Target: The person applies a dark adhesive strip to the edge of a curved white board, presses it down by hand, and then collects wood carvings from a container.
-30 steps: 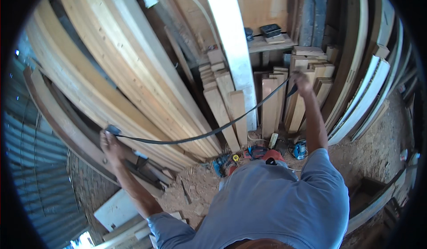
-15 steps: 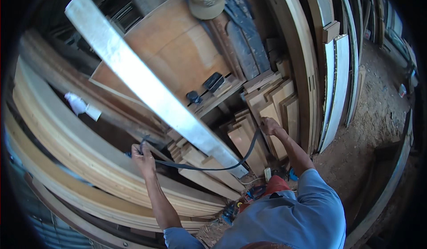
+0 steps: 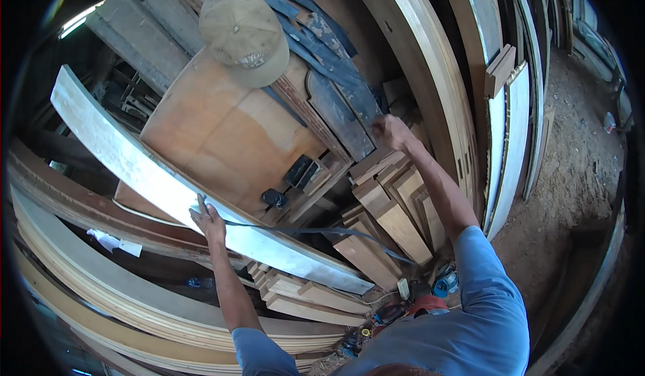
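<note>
- The left hand point(image 3: 209, 220) is raised against the lower edge of a long pale board point(image 3: 154, 181) that runs slantwise from upper left to lower right; its fingers are closed on one end of a dark band point(image 3: 316, 230).
- The dark band, thin and flat, sags from the left hand rightward across the stacked short planks point(image 3: 390, 221), dropping toward the lower right, where it passes behind the right forearm.
- The right hand point(image 3: 392, 133) is stretched well up and away from the left, at the top of the short planks and just beside a blue-grey weathered board point(image 3: 336, 74). Whether its grip is closed on anything cannot be told; the fingers are turned away from the camera.
- A tan cap point(image 3: 243, 35) hangs over the top of a leaning brown panel point(image 3: 222, 134).
- Two small dark objects point(image 3: 285, 184) sit on a ledge below the panel.
- Long bent planks point(image 3: 134, 302) lean at the left.
- Small tools, blue and red, point(image 3: 430, 295) lie on the dirt floor point(image 3: 571, 174).
</note>
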A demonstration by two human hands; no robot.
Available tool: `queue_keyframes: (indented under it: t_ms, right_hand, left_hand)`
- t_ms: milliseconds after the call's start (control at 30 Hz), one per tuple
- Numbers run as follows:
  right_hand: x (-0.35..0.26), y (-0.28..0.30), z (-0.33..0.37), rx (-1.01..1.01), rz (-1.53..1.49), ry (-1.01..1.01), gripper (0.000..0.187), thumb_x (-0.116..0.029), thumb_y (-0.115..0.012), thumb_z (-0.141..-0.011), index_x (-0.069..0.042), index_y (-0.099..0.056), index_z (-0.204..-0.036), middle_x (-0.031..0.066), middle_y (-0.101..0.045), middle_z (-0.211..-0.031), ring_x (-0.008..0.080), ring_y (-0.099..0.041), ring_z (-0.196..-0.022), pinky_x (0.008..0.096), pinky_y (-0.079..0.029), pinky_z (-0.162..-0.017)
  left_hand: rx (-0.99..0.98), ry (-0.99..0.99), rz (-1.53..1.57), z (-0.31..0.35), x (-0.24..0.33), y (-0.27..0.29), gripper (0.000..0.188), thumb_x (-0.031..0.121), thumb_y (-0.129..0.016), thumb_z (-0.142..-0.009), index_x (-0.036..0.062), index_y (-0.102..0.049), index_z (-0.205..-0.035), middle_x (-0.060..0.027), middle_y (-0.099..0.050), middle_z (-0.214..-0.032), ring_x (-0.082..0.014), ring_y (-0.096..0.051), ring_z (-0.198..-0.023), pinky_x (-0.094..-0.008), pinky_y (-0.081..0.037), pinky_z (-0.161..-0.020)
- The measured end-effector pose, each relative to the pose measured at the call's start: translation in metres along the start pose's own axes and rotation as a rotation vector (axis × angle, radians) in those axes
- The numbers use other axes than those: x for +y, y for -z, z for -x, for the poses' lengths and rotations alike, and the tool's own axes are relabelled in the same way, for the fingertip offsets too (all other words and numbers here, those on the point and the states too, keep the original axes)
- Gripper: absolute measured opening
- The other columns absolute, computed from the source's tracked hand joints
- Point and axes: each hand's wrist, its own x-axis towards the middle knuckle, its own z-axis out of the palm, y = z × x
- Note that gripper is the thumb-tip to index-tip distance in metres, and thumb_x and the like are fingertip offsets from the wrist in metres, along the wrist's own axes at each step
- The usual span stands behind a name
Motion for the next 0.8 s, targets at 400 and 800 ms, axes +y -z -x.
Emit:
queue_keyframes:
  t_ms: [400, 800]
  right_hand:
    - [-0.055, 0.051, -0.156, 0.388, -0.077, 0.034, 0.025, -0.025, -0.065, -0.088, -0.007, -0.07, -0.104, 0.0233, -0.069, -0.098, 0.0412, -0.066, -0.097, 0.0485, -0.051, -0.085]
    - [-0.102, -0.024, -0.222, 0.496, 0.188, -0.073, 0.041, -0.033, -0.068, -0.088, -0.009, -0.06, -0.121, 0.02, -0.06, -0.122, 0.0389, -0.054, -0.12, 0.0473, -0.049, -0.097]
  left_hand:
    - [-0.184, 0.105, -0.452, 0.007, 0.031, -0.037, 0.058, 0.033, -0.054, -0.099, 0.0357, -0.032, -0.153, -0.0363, 0.025, -0.153, -0.0587, 0.021, -0.141, -0.0747, -0.004, -0.109]
    - [-0.188, 0.036, -0.412, 0.003, 0.012, -0.044, 0.059, 0.037, -0.052, -0.099, 0.0402, -0.028, -0.153, -0.0376, 0.025, -0.152, -0.0597, 0.023, -0.139, -0.0758, 0.002, -0.108]
